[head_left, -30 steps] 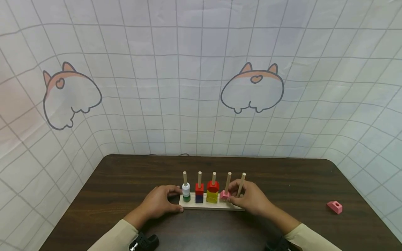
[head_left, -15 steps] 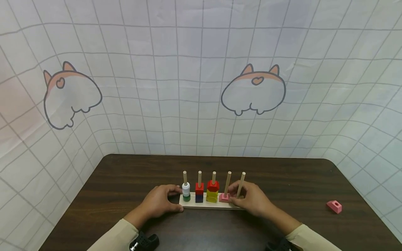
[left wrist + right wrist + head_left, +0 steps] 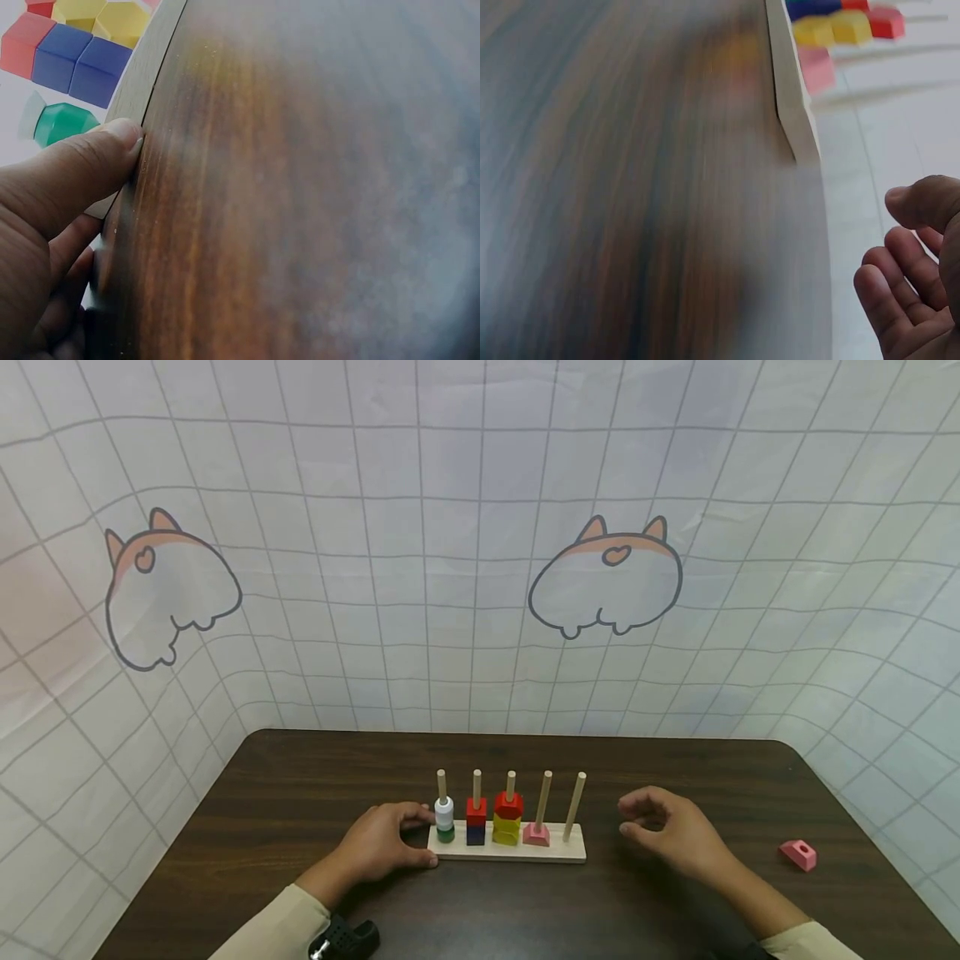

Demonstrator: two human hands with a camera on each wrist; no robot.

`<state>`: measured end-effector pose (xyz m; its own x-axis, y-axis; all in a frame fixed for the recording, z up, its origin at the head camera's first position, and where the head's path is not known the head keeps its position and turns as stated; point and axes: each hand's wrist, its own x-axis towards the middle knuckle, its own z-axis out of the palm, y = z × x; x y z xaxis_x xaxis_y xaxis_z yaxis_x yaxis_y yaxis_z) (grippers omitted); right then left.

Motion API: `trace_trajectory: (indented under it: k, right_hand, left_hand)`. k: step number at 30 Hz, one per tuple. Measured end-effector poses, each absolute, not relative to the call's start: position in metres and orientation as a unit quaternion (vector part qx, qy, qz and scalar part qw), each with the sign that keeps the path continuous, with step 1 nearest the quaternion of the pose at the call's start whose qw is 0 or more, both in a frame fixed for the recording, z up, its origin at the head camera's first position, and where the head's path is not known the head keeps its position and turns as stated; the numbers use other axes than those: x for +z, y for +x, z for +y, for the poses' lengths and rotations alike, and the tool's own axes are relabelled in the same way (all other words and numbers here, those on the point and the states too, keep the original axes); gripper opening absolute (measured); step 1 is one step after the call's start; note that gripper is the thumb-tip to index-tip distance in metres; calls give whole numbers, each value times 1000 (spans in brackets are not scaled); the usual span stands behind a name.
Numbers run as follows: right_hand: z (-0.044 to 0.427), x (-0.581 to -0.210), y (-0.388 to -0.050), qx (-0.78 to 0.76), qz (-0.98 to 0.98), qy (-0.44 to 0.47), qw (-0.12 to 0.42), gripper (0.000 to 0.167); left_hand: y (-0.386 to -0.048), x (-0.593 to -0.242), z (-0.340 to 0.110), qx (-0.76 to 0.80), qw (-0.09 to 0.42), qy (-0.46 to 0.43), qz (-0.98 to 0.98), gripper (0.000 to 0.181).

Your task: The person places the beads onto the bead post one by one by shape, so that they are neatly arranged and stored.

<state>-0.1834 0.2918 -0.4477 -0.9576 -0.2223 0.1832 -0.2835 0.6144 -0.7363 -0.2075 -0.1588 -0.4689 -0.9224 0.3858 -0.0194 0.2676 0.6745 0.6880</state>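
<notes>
A light wooden base with upright pegs (image 3: 517, 852) stands on the table. From left to right its pegs carry white and green beads (image 3: 445, 817), red and blue blocks (image 3: 476, 820), red and yellow blocks (image 3: 507, 818), and one pink block (image 3: 536, 835) low on its peg; the rightmost peg (image 3: 574, 807) is bare. My left hand (image 3: 380, 841) grips the left end of the base, thumb on the front edge in the left wrist view. Right of the base, my right hand (image 3: 675, 831) hovers with loosely bent fingers and holds nothing. A loose pink block (image 3: 799, 854) lies farther right.
The dark wooden table (image 3: 337, 777) has rounded back corners. Behind it hangs a white grid-patterned cloth (image 3: 420, 568) with cartoon animal drawings. A black strap device (image 3: 345, 938) sits at my left wrist.
The pink block has settled down onto the base along the fourth peg. My right hand has let go of it and moved right, away from the base. My left hand has stayed put.
</notes>
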Motion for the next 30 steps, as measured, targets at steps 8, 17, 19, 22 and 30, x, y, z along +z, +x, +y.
trace_trajectory:
  k: [8,17,19,22,30]
  right_hand:
    - [349,-441,-169,356,-925,101,86,34]
    - [403,-438,-151,279,-955,38,89,48]
    - [415,-438,-149,271,-959,21,84,53]
    - [433,-440,-148,258,-963,1,79,59]
    - [467,-451,-148,227,-972,-1,55,75]
  left_hand:
    - [-207,-468,-158,361,79,176,912,55]
    - [-207,-468,-158,361,80,175,912,56]
    - [-207,-469,-158,359,80,175,913,56]
    - [-208,-469,-158,360,81,175,913,56]
    - [-208,-470,-158,362,74,181,911,56]
